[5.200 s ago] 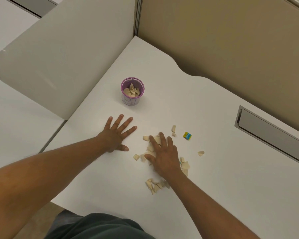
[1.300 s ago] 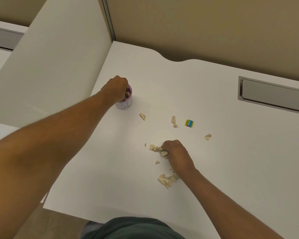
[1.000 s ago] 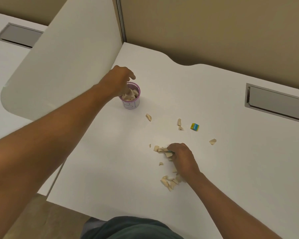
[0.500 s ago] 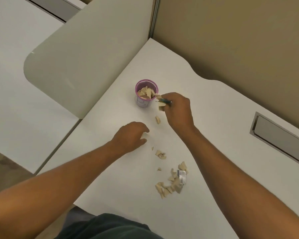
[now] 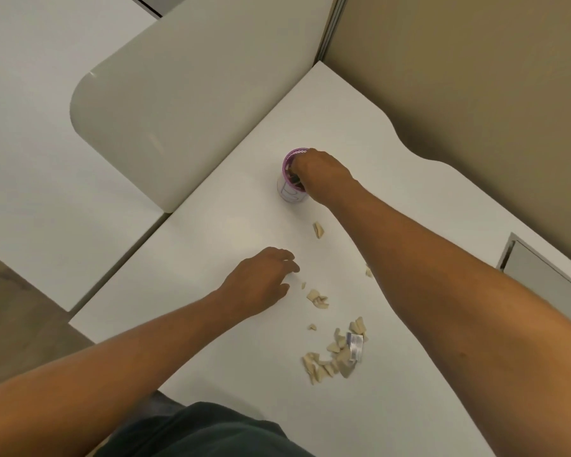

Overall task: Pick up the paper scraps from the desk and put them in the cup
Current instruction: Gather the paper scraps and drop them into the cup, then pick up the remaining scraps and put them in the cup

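Note:
A white cup with a purple rim stands near the desk's far left edge. My right hand covers its mouth, fingers bunched down inside; the fingertips are hidden, so any scraps in them cannot be seen. My left hand rests on the desk with loosely curled fingers and holds nothing, just left of a few beige paper scraps. One scrap lies below the cup, and another small scrap lies beside my right forearm. A bigger scrap pile lies near the front.
A silvery foil-like piece lies in the bigger pile. A pale divider panel rises left of the white desk. A tan partition wall stands behind. A grey cable hatch is set in the desk at right.
My right hand has carried its scraps from beside the cup to over the cup's mouth and dipped its fingers in. My left hand stays on the desk by the small scraps.

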Demonstrator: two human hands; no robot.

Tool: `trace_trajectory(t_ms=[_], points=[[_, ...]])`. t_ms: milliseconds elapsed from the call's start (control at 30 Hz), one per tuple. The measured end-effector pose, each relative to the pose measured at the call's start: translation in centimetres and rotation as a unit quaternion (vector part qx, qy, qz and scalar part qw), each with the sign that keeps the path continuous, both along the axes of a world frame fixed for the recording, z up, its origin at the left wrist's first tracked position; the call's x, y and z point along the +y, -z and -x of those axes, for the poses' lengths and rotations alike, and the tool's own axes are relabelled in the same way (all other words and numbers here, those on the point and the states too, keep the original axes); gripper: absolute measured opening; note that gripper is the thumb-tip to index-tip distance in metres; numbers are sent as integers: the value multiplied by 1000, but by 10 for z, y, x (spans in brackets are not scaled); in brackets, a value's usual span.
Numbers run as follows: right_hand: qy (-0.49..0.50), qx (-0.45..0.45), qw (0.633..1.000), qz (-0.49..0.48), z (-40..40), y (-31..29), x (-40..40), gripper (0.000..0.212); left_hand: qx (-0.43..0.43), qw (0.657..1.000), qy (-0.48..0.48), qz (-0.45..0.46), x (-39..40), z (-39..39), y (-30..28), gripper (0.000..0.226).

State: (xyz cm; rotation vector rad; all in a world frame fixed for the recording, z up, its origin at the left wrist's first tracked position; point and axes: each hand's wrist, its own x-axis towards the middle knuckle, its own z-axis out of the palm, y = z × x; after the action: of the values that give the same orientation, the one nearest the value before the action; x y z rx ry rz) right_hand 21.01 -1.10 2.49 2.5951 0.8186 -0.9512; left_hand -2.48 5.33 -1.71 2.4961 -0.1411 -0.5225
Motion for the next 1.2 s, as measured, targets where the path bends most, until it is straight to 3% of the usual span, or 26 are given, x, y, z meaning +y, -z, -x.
trace_trajectory(t_ms=[100,200,300,400,500,633,700,767,900,967,1133,1200], points=[[30,-60,998,11,0,-6,9,32,-10,1000,1,4,-4,-4,-2,43],[-26,-103,993,-58,4,-30,-6,51,-12,1000,10,2,-7,-7,-2,43],[-14,-88,988,-128,12,-66,-20,47,-7,1000,23,0,-10,-8,-1,44],[64,-73,968,-231,24,-93,-46,42,-16,999,29,-3,-15,-8,0,49],[179,-84,924,-326,58,-98,-100,44,-14,998,54,-10,-24,-5,3,65],[322,-60,903,-279,140,-58,-198,44,-5,987,144,-67,-39,5,12,88],[391,-28,890,-231,188,-31,-236,59,-14,978,175,-117,-47,12,17,92],[428,20,881,-201,232,-7,-258,86,-23,970,190,-152,-55,18,20,95],[415,59,887,-191,294,30,-257,125,-26,965,204,-163,-67,29,25,103],[409,26,884,-223,308,44,-243,122,-33,960,223,-163,-71,35,25,106],[444,-36,828,-342,304,55,-213,85,-46,956,246,-154,-84,51,19,119],[440,-41,822,-359,298,53,-209,85,-47,958,240,-148,-88,54,16,122]])
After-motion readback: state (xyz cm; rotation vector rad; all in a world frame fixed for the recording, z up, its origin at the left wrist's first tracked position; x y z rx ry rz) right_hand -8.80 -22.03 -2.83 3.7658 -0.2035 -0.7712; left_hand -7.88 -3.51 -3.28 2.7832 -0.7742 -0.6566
